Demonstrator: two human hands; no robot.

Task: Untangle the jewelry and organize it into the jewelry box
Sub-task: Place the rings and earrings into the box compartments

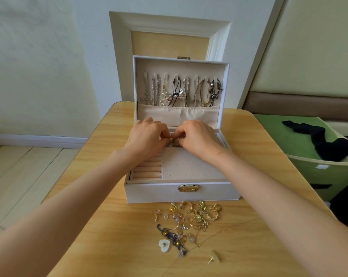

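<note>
A white jewelry box stands open on the wooden table. Necklaces and bracelets hang from hooks inside its raised lid. Over the back of the tray, my left hand and my right hand both pinch a small gold piece of jewelry between their fingertips. The tray has ring rolls on the left and a perforated earring pad on the right. A tangled pile of gold and blue jewelry lies on the table in front of the box, with a white heart pendant at its near end.
A single earring stud lies apart at the near right of the pile. A green bin holding dark cloth stands right of the table. The wall and a framed panel are behind the box.
</note>
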